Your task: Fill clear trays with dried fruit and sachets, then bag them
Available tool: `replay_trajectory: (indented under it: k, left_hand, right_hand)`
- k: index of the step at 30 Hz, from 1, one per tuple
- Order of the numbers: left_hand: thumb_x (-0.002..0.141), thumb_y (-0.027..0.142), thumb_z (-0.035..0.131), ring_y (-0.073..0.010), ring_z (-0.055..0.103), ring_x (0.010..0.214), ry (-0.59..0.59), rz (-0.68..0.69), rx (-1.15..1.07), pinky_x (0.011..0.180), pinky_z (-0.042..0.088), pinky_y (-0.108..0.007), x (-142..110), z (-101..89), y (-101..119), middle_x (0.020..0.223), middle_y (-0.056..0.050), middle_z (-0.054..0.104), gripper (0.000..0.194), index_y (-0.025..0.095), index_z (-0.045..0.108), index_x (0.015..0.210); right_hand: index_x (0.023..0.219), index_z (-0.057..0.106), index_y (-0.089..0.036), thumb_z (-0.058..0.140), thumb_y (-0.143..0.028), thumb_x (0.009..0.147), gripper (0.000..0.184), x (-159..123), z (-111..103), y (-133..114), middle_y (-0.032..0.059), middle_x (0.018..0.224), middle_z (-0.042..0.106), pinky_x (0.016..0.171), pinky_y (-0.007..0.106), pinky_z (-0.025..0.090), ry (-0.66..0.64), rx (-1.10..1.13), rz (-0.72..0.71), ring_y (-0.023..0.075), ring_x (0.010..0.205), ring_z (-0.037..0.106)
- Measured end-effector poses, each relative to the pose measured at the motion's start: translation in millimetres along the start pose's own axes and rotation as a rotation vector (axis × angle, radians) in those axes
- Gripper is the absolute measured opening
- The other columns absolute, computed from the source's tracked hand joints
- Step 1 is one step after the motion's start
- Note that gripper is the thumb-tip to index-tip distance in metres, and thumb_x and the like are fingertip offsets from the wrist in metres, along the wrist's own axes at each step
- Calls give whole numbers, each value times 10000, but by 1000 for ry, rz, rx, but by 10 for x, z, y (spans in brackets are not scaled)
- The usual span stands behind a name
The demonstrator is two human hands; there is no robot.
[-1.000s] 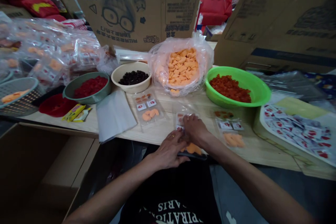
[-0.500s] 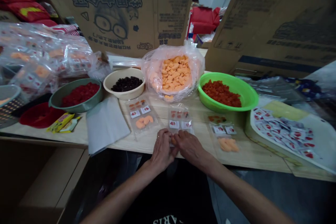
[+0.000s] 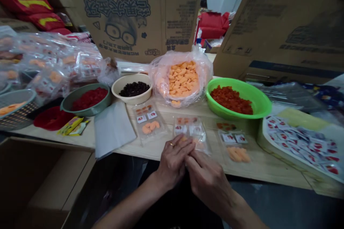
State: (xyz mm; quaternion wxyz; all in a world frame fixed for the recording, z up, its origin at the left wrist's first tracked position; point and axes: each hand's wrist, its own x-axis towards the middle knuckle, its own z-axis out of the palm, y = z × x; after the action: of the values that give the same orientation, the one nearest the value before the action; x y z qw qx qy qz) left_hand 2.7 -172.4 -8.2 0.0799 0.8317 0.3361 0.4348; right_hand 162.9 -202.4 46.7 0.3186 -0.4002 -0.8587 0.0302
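A clear plastic candy pack lies at the middle of the table's near edge, with brown-orange pieces at its far end, white-and-red sachets below and orange candy at the near end. My left hand rests over its near left part, fingers stretched out and lying flat. Beside it, my right hand is closed at the pack's near edge, fingers curled in; what they pinch is hidden. Two similar packs flank this one: a left pack and a right pack, both apart from my hands.
Behind stand a bag of orange candies, a cream bowl of dark pieces, a grey-green bowl and a bright green bowl. Sachets fill a white tray at right. Flat clear bags lie left, near filled packs.
The middle pack was largely covered by my hands; now most of it shows. My right hand has drawn back toward me and curled, while my left hand has flattened over the near end.
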Motion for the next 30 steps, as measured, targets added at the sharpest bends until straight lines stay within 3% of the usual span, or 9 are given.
replay_trajectory:
  k: [4,9,14,18,20,22,24,27,30]
  left_hand:
    - [1021,248,406,-292,430,1443,56,-27,208,1118,408,-498,-83,-320,-48,1413,-106,611,468,231,474,1484]
    - [982,237,467,-354,442,1423,-15,-246,442,1043,431,-529,-401,-446,-671,1418,-128,600,443,215,576,1411]
    - [947,160,495,-363,493,1375,-65,-536,529,1073,373,-622,-347,-496,-1143,1425,-110,598,383,235,673,1277]
    - [899,228,552,-467,307,1470,-129,-525,515,1112,193,-781,-178,-518,-857,1573,-175,408,555,203,504,1452]
    - [877,269,580,-433,215,1517,-178,-447,344,1161,235,-714,-88,-403,-515,1637,-191,271,723,186,335,1553]
    - [906,308,571,-343,300,1506,-288,-352,72,1185,339,-584,20,-143,-153,1629,-155,311,681,220,347,1543]
    - [929,299,561,-289,451,1424,-405,-294,-135,1146,441,-477,137,223,126,1560,-160,427,503,208,509,1421]
    - [943,261,556,-310,484,1392,-453,-218,-164,1122,469,-492,262,726,296,1505,-204,470,415,165,559,1347]
    - [945,256,575,-339,434,1421,-467,-145,-70,1176,389,-564,262,914,241,1474,-224,475,375,133,559,1298]
  right_hand:
    - [886,600,-169,444,33,880,255,182,83,-85,63,864,592,735,285,472,-27,144,-36,175,795,549]
    - [1075,640,-156,460,45,814,376,378,465,-68,103,1017,614,868,349,493,-218,134,20,214,930,567]
    - [1189,653,-155,502,-81,878,354,259,383,384,141,1148,622,918,398,471,-167,-56,300,257,1050,570]
    - [1145,680,-87,495,-164,903,314,-99,-75,1051,214,1135,636,910,436,460,-141,-396,764,325,1072,587]
    - [1159,662,-37,481,-204,916,346,-276,-271,1353,265,1149,630,894,459,460,-180,-572,1003,378,1099,590]
    - [1198,628,4,451,-221,934,390,-388,-366,1573,296,1170,630,883,442,464,-238,-624,1164,386,1109,606]
    - [1208,615,22,422,-220,949,404,-421,-357,1684,295,1169,649,891,392,463,-315,-572,1208,351,1112,628]
    - [1196,630,23,408,-230,958,412,-376,-231,1661,283,1158,674,892,333,457,-382,-492,1163,313,1115,646]
    - [1169,670,-33,430,-261,952,396,-314,-86,1552,240,1117,709,835,312,465,-420,-379,1130,291,1046,676]
